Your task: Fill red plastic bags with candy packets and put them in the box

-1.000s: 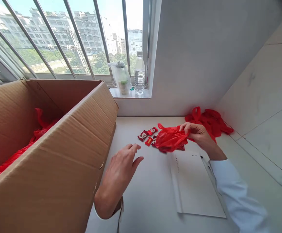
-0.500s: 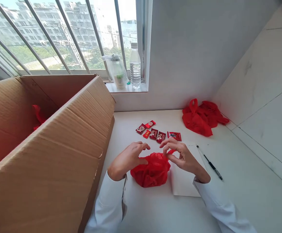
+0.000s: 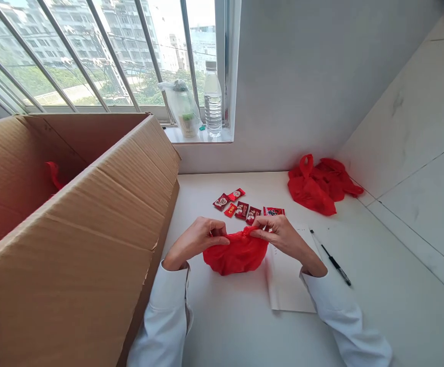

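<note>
A red plastic bag (image 3: 236,256) is stretched between my two hands over the white table. My left hand (image 3: 202,235) pinches its upper left edge between thumb and fingers. The upper right edge is pinched by my right hand (image 3: 279,234). Just beyond the bag lie several small red packets (image 3: 241,209), and a wider red packet (image 3: 274,211) is partly behind my right hand. White paper (image 3: 288,280) lies to the right of the bag, partly under my right wrist.
An open cardboard box (image 3: 92,244) with red material inside fills the left. A pen (image 3: 335,264) lies right of the paper. More red bags (image 3: 321,184) are at the back right. A water bottle (image 3: 213,102) and a bagged cup (image 3: 186,114) stand on the windowsill.
My left hand has closed on the bag's edge, and my right hand now grips its other side. The bag has risen toward my hands and its top is drawn out sideways.
</note>
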The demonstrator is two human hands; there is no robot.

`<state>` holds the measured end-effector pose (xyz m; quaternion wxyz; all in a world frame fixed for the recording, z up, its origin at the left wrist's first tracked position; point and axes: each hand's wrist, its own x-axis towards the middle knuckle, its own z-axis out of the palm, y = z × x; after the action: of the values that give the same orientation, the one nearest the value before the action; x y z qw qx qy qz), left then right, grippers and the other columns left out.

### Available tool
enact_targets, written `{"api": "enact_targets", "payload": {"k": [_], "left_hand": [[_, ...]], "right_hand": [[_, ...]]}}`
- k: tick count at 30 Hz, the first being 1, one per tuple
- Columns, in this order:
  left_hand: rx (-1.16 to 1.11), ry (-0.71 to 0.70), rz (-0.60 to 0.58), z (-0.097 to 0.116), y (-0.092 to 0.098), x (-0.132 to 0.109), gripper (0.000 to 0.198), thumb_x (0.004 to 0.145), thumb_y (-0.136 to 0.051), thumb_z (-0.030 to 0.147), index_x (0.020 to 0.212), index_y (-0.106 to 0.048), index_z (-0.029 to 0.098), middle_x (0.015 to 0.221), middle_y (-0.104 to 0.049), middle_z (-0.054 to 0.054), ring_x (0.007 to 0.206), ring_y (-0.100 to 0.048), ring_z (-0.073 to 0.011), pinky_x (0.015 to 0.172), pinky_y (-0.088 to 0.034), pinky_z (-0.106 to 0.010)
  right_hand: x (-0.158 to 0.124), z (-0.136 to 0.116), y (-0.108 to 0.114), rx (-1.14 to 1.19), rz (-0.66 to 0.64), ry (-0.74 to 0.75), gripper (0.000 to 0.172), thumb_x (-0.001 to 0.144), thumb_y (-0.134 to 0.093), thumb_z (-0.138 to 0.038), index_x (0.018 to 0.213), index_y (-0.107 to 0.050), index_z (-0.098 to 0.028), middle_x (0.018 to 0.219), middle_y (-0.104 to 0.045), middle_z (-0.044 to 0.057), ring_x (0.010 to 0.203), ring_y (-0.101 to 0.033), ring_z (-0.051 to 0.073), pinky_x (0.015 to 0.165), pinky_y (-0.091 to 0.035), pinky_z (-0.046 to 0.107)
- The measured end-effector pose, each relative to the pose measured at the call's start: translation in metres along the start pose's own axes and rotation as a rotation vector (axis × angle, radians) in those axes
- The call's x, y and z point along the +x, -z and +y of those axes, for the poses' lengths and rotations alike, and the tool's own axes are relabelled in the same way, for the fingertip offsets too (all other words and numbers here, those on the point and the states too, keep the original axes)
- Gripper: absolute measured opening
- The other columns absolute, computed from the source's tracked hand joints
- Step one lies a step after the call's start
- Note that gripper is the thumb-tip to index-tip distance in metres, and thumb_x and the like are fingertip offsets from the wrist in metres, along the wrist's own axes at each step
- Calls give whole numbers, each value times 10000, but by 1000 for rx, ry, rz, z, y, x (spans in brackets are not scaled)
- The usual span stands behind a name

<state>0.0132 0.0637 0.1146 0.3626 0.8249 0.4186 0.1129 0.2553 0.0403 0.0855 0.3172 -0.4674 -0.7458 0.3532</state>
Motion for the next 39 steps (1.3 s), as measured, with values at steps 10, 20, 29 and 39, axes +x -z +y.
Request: {"api": "enact_targets", "payload": {"k": [10,20,29,39], "left_hand": [[-31,116,-97,2,10,-8,278,810,-525,310,574,-455,180,540,-363,52,527,-304,-95,477,-230,-237],[67,-82,-55,5,-21,15,272,740,-611,216,1009,-574,230,795,-588,35,657,-495,-119,605,-370,-222],[23,-39,-48,12,-13,11,109,821,-547,264,901,-604,215,558,-457,81,528,-372,-95,517,-274,-215],[-64,56,-102,4,-5,6,351,915,-384,387,636,-283,199,594,-239,48,537,-195,-108,481,-174,-265]], "right_hand": [[-13,4,46,24,-350,-100,261,858,-526,-378,683,-538,-185,635,-464,-34,598,-388,100,545,-296,230],[-6,3,6,-161,-120,4,462,758,-674,-508,1116,-587,-230,1008,-642,33,890,-562,186,756,-416,285],[1,2,-11,-125,-50,19,336,907,-498,-392,677,-620,-181,633,-510,-15,606,-435,114,571,-311,235],[0,8,6,-245,-46,-159,287,842,-465,-317,610,-558,-176,604,-487,-28,585,-401,105,531,-264,237]]}}
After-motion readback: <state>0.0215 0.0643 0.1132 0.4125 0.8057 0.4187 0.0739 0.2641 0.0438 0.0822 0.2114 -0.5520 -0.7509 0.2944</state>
